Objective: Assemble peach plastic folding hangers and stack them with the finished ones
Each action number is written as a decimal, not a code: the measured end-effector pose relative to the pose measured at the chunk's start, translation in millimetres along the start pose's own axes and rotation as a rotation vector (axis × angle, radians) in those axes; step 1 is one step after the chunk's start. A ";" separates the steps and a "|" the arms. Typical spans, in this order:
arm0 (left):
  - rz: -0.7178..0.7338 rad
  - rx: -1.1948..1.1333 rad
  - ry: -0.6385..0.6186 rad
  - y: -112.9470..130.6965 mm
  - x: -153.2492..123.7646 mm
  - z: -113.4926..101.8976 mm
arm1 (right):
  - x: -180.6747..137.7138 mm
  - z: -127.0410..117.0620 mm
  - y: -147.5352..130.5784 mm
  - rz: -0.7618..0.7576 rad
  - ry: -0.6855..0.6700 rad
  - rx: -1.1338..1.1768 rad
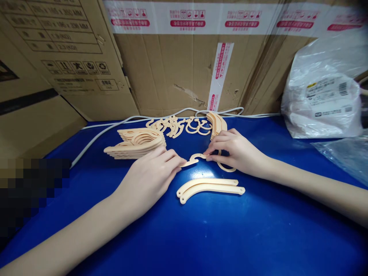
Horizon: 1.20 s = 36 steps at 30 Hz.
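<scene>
A small beige hanger hook [196, 157] with an S-like bend is held between my two hands above the blue table. My left hand [156, 168] pinches its left end, and the fingertips of my right hand [237, 151] close on its right end. Below my right fingers, another curved hook piece [227, 168] lies partly hidden. Nearer to me, two curved beige hanger arms [211, 188] with holes at their ends lie side by side. Just beyond my left hand stands a neat stack of beige hanger parts [135, 145], its right side partly covered by the hand.
Loose hook pieces [172, 125] lie in a heap at the back, beside another stack of curved arms [217, 124]. A white cable [106, 135] runs along the cardboard boxes [172, 73]. A clear plastic bag [322, 92] with a label sits at the right.
</scene>
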<state>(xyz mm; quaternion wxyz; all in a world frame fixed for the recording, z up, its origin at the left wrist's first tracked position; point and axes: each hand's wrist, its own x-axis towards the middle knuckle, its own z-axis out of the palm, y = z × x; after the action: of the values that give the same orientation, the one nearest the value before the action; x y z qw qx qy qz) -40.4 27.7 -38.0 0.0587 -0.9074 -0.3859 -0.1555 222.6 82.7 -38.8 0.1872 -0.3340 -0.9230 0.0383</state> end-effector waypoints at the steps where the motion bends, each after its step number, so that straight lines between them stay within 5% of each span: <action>1: 0.003 0.010 -0.013 -0.7 -0.2 0.4 | 0.0 0.4 0.5 -0.004 -0.005 -0.005; 18: 0.058 0.112 -0.027 -4.1 -1.8 2.2 | 11.4 -8.5 6.0 -0.067 -0.062 -0.025; 24: 0.057 0.132 -0.044 -3.5 -0.4 2.4 | 73.0 -13.0 27.1 -0.129 -0.011 -0.167; 30: 0.103 0.190 0.039 -5.4 2.6 2.7 | 154.4 9.4 40.4 -0.161 -0.081 -0.284; 36: 0.116 0.218 0.066 -5.8 3.0 2.3 | 191.0 30.8 31.5 -0.165 -0.101 -0.294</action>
<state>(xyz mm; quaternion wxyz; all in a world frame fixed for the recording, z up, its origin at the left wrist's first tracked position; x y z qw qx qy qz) -42.0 34.3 -39.3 0.1785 -0.9109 -0.3451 -0.1389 95.1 229.3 -12.3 0.0922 -0.2787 -0.9512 -0.0956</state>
